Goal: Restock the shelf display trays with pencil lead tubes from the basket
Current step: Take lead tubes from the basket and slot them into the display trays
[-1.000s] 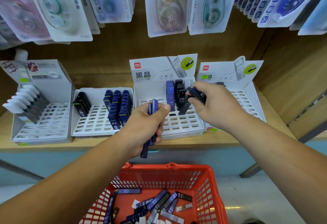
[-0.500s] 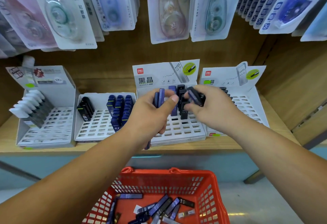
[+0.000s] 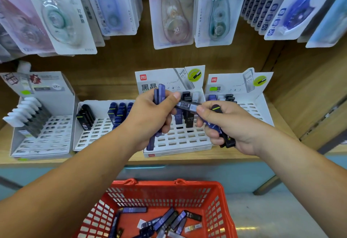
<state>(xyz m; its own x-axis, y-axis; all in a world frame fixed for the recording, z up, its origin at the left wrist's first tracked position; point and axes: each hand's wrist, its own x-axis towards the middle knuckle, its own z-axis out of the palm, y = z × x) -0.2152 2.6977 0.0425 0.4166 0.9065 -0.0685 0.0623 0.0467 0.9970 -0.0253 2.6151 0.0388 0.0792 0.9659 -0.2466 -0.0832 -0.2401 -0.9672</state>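
Note:
My left hand (image 3: pixel 150 117) grips a bunch of blue pencil lead tubes (image 3: pixel 159 95) upright in front of the middle white display tray (image 3: pixel 178 140). My right hand (image 3: pixel 227 123) holds dark blue and black tubes (image 3: pixel 224 138) in its palm. Between both thumbs lies a clear dark tube (image 3: pixel 187 105), pinched at each end. The middle tray holds a few blue and black tubes (image 3: pixel 187 119) at its back. The red basket (image 3: pixel 216 196) below holds several loose tubes (image 3: pixel 169 220).
Left of the middle tray, a tray (image 3: pixel 93 134) holds black and blue tubes; a far-left box (image 3: pixel 43 140) holds white-capped items. A right tray (image 3: pixel 251 108) has a few tubes at its back. Correction tape packs (image 3: pixel 174 12) hang above the wooden shelf (image 3: pixel 281 125).
Both hands have risen and come together over the middle tray. A clear dark tube now passes between the two thumbs, where earlier the hands were apart.

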